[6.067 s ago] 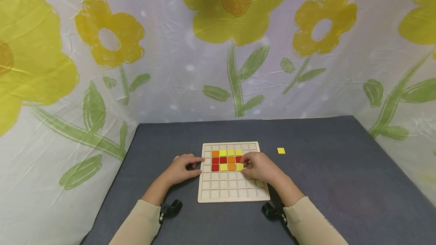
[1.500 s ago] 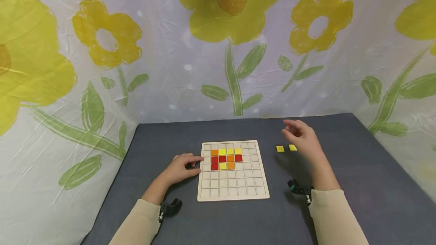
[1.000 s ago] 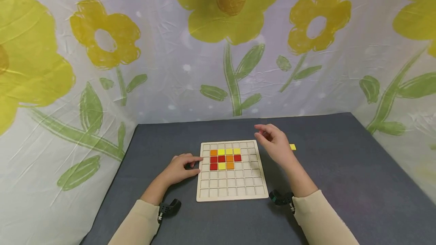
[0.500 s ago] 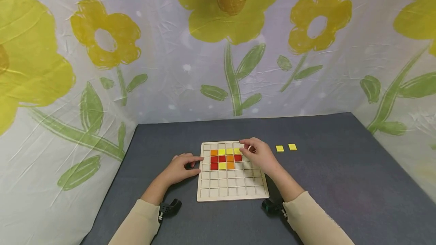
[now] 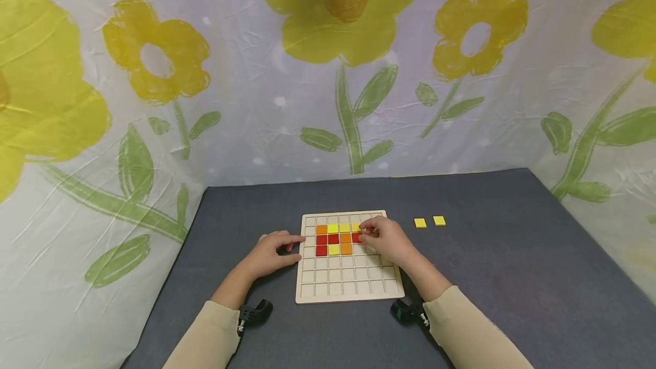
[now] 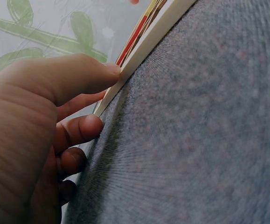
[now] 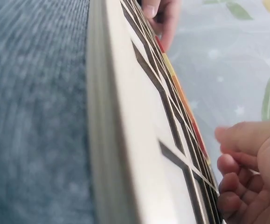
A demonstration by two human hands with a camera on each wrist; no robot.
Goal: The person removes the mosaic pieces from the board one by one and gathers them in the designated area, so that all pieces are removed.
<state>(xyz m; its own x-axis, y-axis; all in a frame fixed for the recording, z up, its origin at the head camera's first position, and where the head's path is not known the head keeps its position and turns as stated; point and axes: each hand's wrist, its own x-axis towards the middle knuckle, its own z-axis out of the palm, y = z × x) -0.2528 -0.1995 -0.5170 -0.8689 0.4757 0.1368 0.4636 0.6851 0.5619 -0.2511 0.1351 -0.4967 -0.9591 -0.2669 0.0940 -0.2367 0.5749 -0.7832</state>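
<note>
The wooden grid board bears orange, yellow and red tiles in three rows. My left hand touches its left edge with thumb and index finger; in the left wrist view the thumb of this hand lies against the rim. Over the upper right part of the board is my right hand, thumb and index fingertips apart beside the red tile at the right end of the second row. No tile shows between the fingers of my right hand in the right wrist view.
Two loose yellow tiles lie on the dark cloth right of the board. Behind the table hangs a curtain printed with yellow flowers. Black wrist cameras sit at both sleeves.
A yellow tile has left the third row, and a second one lies at the right. My right hand came back leftward from there and lowered to the board; the left stayed put.
</note>
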